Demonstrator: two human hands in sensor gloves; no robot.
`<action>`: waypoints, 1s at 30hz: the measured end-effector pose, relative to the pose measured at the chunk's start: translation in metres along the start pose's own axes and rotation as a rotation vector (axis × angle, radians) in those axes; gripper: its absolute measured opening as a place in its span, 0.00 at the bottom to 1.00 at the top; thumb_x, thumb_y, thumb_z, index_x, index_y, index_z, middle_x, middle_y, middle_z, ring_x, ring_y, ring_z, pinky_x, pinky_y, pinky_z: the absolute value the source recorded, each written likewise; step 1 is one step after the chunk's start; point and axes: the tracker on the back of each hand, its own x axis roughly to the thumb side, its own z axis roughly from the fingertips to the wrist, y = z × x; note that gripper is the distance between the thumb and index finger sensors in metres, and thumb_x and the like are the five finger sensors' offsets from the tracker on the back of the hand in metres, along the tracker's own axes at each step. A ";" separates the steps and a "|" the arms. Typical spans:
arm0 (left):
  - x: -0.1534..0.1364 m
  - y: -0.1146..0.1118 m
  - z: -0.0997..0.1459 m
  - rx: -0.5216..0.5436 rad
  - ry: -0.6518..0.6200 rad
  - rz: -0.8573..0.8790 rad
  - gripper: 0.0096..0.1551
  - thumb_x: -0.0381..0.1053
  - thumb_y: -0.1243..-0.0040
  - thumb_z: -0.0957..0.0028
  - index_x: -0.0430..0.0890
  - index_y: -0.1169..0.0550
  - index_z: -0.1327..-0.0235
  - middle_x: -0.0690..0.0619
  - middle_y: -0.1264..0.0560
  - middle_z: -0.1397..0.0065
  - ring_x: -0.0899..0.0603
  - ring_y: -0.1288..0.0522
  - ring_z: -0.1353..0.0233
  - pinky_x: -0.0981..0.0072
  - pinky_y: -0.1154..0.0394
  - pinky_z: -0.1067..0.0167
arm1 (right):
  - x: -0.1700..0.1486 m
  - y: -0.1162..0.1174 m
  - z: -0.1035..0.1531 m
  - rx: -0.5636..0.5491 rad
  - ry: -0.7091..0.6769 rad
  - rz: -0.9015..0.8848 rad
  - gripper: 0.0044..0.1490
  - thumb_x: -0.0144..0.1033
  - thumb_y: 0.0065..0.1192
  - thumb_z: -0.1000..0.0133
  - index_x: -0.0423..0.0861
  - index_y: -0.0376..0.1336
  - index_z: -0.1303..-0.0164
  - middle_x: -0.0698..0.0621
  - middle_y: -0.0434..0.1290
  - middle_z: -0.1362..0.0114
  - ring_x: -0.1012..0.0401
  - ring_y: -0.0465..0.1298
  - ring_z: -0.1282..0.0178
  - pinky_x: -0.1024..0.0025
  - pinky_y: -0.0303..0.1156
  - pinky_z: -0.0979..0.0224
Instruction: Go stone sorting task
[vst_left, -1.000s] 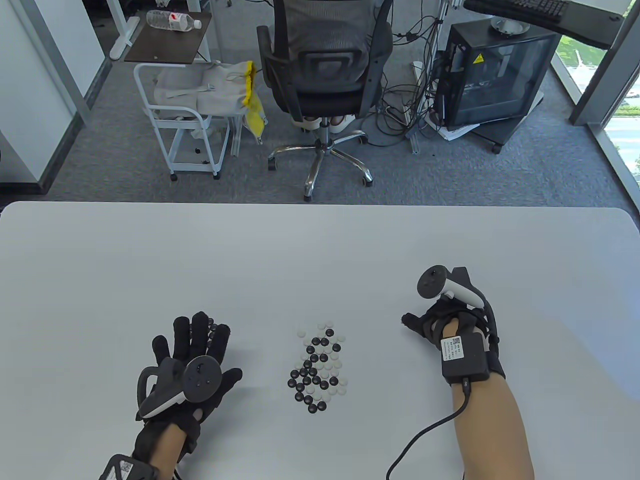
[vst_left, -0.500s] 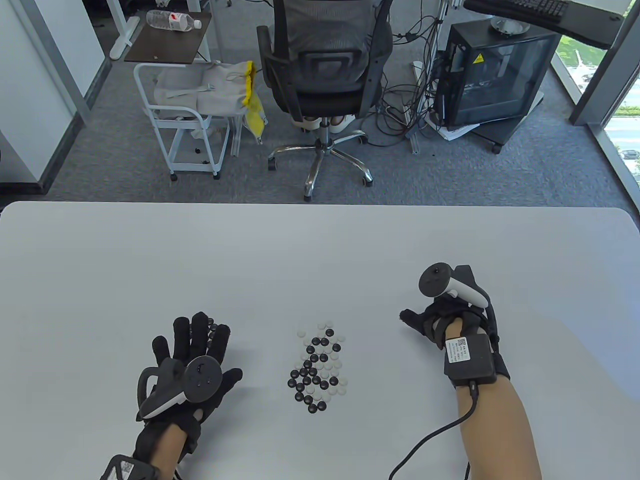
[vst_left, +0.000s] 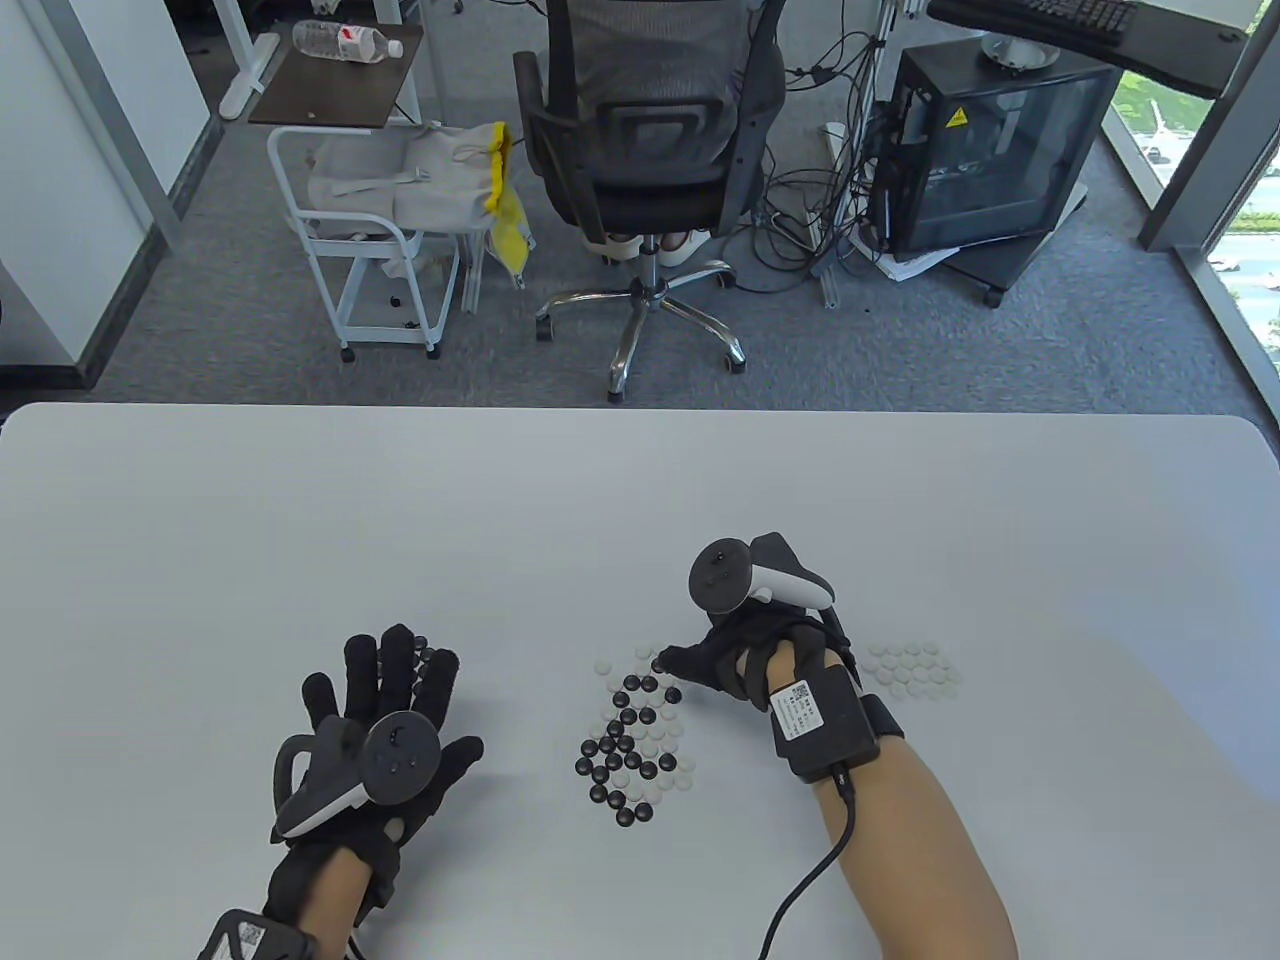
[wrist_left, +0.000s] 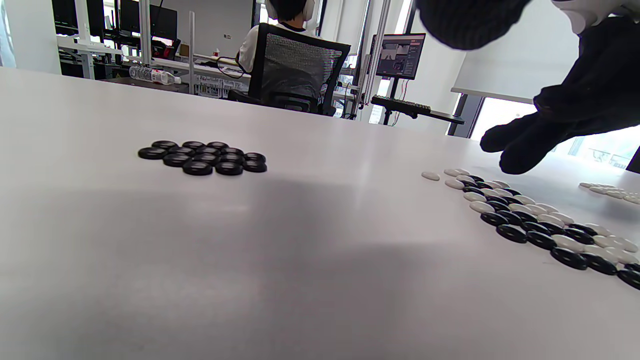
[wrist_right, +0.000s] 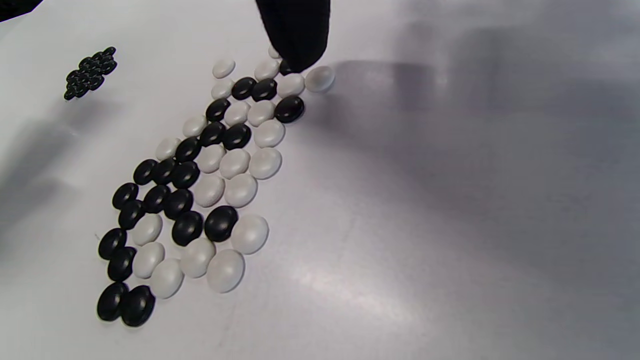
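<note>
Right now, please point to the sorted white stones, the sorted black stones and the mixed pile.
sorted white stones (vst_left: 912, 665), table view, middle of the cluster.
sorted black stones (wrist_left: 202, 157), left wrist view, middle of the cluster.
mixed pile (wrist_right: 200, 175), right wrist view, a stone near its centre.

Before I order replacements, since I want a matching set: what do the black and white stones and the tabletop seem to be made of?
Black stones: glossy, with sharp highlights; probably glass or polished plastic, can't tell which.
White stones: smooth, softer sheen, opaque; probably glass, plastic or shell.
Tabletop: pale grey, satin, faintly reflecting the stones; likely laminate or painted board.
</note>
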 end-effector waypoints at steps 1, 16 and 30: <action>0.000 0.000 0.000 0.002 -0.001 0.003 0.51 0.66 0.56 0.40 0.44 0.58 0.14 0.31 0.75 0.18 0.24 0.79 0.25 0.16 0.73 0.43 | 0.000 0.001 -0.003 0.005 0.001 -0.007 0.43 0.55 0.42 0.36 0.39 0.64 0.19 0.23 0.35 0.15 0.25 0.28 0.23 0.12 0.31 0.34; -0.002 0.001 0.001 0.003 0.000 0.009 0.50 0.66 0.56 0.40 0.45 0.58 0.14 0.31 0.76 0.18 0.24 0.79 0.25 0.16 0.73 0.43 | -0.049 -0.006 0.020 0.005 0.192 0.005 0.41 0.54 0.43 0.36 0.40 0.69 0.24 0.24 0.39 0.15 0.25 0.30 0.23 0.12 0.32 0.34; -0.001 -0.001 0.000 -0.007 0.002 0.011 0.51 0.66 0.56 0.40 0.44 0.58 0.14 0.31 0.76 0.18 0.23 0.79 0.25 0.16 0.73 0.43 | -0.120 -0.001 0.075 -0.058 0.400 -0.037 0.42 0.54 0.43 0.36 0.39 0.69 0.24 0.24 0.38 0.14 0.25 0.29 0.22 0.12 0.31 0.33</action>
